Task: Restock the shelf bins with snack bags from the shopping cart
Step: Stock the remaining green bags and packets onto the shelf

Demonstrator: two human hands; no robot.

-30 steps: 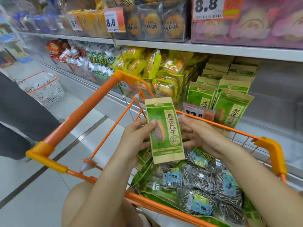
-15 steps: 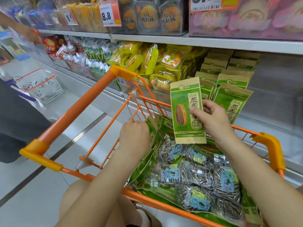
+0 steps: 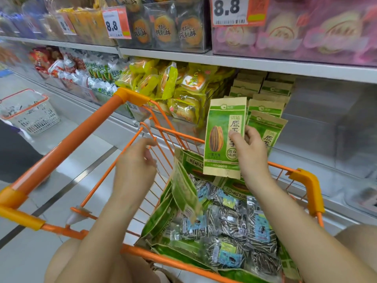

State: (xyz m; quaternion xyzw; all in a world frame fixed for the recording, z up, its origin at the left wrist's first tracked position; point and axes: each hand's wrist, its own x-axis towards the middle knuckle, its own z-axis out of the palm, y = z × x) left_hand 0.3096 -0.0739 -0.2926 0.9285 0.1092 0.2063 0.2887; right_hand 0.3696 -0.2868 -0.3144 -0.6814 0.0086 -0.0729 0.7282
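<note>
Blur softens the far left, where a white basket with a red rim [image 3: 30,113] sits on the floor and a dark-clothed figure [image 3: 14,152] is cut off by the frame edge. Red and white packets [image 3: 59,66] in the shelf bins behind are too smeared to read. The orange shopping cart [image 3: 67,144] fills the middle, its near rail running out of the bottom of the frame.

The left hand [image 3: 138,160] hangs above the cart's left side with its fingers loosely curled; motion blur smears the fingertips, and it grips nothing. Just right of it, a green bag [image 3: 183,188] stands tilted on edge in the cart, streaked by blur, so its print cannot be made out. Clear packs of striped sunflower seeds [image 3: 228,223] lie piled on the cart floor, partly covered by the forearms.

The right hand [image 3: 251,150] pinches a green and tan sunflower seed bag [image 3: 222,139], thumb on the printed face, fingers behind. The bag is upright above the cart's far rail, in front of the shelf bin. It hides part of the row of matching green bags [image 3: 265,127] standing in that bin. Yellow snack packs [image 3: 179,86] fill the neighbouring bin to the left. To the right, the bin wall [image 3: 326,129] is glare and haze. Price tags reading 8.8 [image 3: 228,9] hang above, the top one clipped.
</note>
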